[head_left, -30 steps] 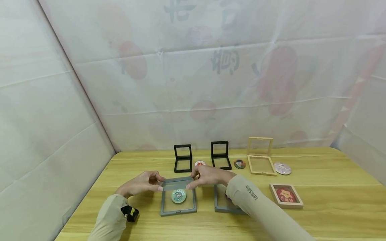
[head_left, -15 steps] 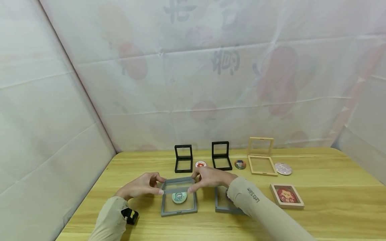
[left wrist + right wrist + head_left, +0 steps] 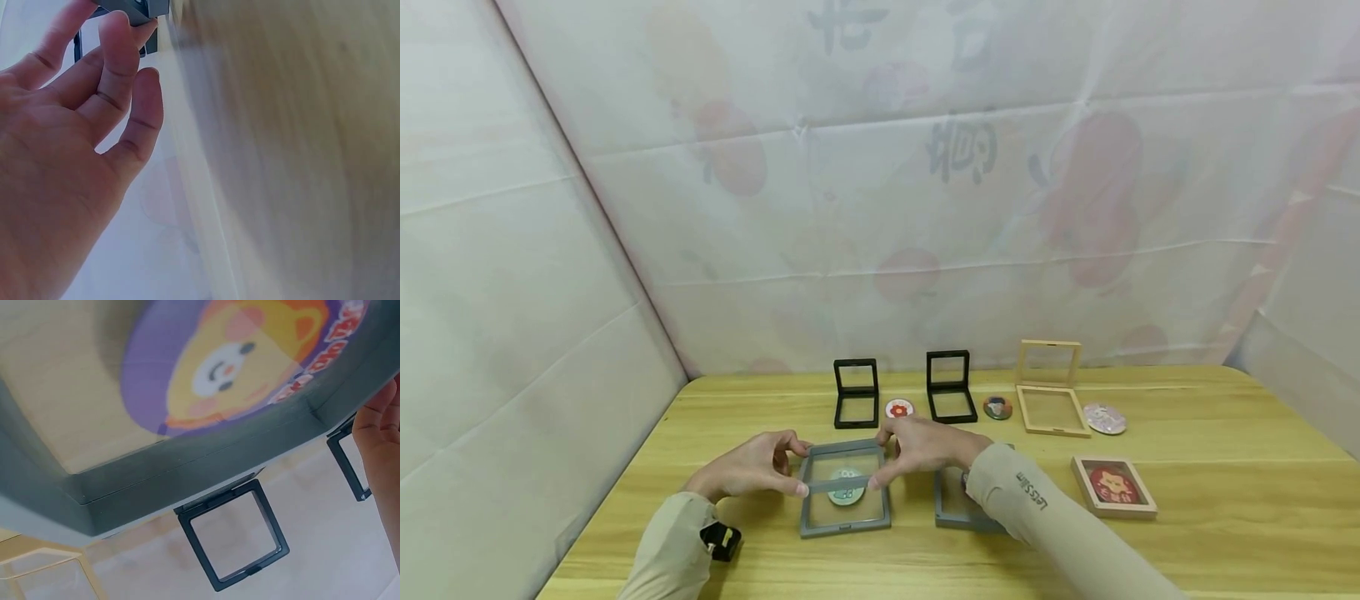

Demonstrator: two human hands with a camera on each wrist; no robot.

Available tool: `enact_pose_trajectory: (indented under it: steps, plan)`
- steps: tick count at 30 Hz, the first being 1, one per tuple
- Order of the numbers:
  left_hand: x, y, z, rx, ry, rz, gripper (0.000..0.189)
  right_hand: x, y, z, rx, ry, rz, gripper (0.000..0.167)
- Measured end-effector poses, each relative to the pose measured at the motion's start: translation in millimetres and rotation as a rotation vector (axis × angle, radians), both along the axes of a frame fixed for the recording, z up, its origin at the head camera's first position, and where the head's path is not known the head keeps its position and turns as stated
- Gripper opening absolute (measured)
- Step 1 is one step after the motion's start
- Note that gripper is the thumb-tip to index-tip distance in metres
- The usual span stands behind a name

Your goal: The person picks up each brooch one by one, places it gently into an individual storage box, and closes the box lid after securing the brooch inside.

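Observation:
A grey display frame [image 3: 844,529] lies on the table, its hinged lid [image 3: 846,483] tilted low over the base. Inside rests a round pale-green badge [image 3: 847,498], seen partly through the clear film. My left hand [image 3: 748,469] pinches the lid's left side, thumb at the front corner. On the right side my right hand [image 3: 925,448] holds the lid the same way. The left wrist view shows the left hand's fingers [image 3: 119,56] at a grey frame corner [image 3: 134,9]. Only part of the right hand [image 3: 381,419] appears in the right wrist view.
Under my right forearm lies another grey frame [image 3: 966,522] with a purple bear badge [image 3: 150,381]. Behind stand two open black frames [image 3: 856,408] and an open beige frame [image 3: 1052,432], with round badges [image 3: 898,408] between. A closed frame [image 3: 1138,510] with a red badge lies right.
Both hands have lowered the lid's front edge toward the base, so the lid lies flatter and now covers part of the green badge. The other frames and badges stay put.

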State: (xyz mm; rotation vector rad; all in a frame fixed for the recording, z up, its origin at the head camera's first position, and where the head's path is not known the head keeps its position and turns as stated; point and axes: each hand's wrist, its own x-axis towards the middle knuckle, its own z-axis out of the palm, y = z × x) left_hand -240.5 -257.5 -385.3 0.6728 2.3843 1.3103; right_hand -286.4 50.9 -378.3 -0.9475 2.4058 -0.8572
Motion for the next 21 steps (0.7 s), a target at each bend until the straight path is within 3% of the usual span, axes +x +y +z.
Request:
enact_pose_trajectory:
  steps: [13, 21]
  plan:
    - [5.0, 5.7, 1.2, -0.047, 0.034, 0.02, 0.05, 6.2, -4.7, 1.7, 0.089, 0.104, 0.021, 0.074]
    - [9.0, 9.4, 1.4, -0.153, 0.106, 0.027, 0.058, 9.7, -6.6, 2.2, 0.134, 0.179, 0.054, 0.071]
